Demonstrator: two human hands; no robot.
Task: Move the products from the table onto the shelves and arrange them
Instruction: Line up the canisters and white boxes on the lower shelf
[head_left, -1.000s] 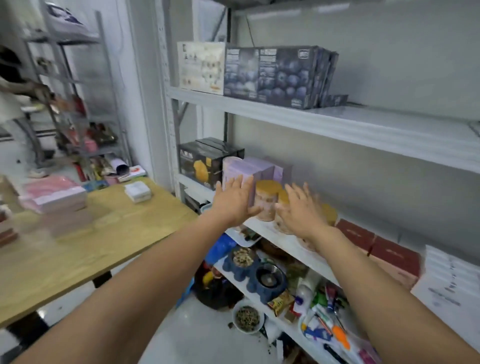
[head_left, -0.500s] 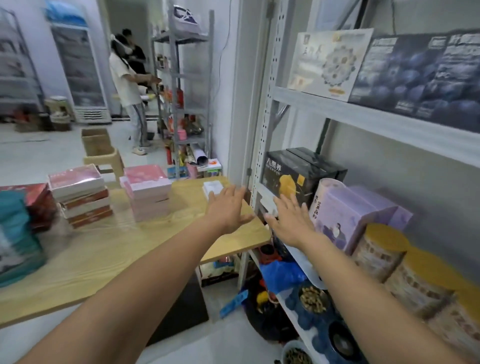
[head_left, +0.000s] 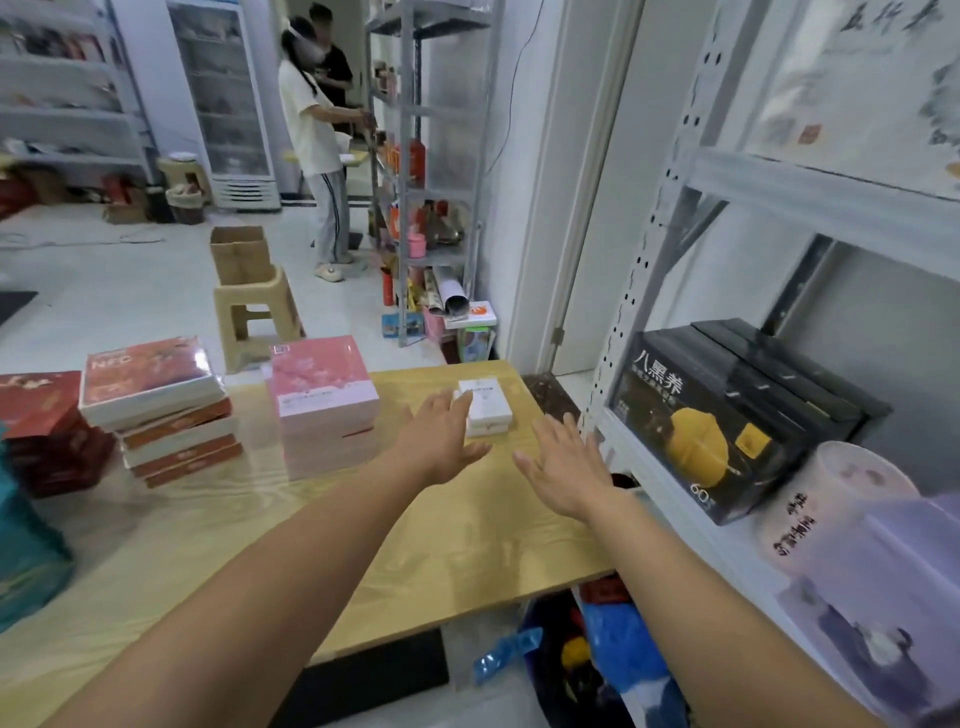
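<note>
The black box (head_left: 717, 421), on the shelf just right of the table (head_left: 467, 535), carries the large pale characters "八黑养" on its front, and near its lower corner the number "60". On the table's left part, the top box of the red and white stack (head_left: 148, 371) shows "NFC". The round tub (head_left: 831, 499) right of the black box has dark vertical characters, too blurred to read.

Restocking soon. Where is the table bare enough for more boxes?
Bare: the near table, between the pink boxes, the white box and the shelf post. Crowded: the left, with the red stacks.
</note>
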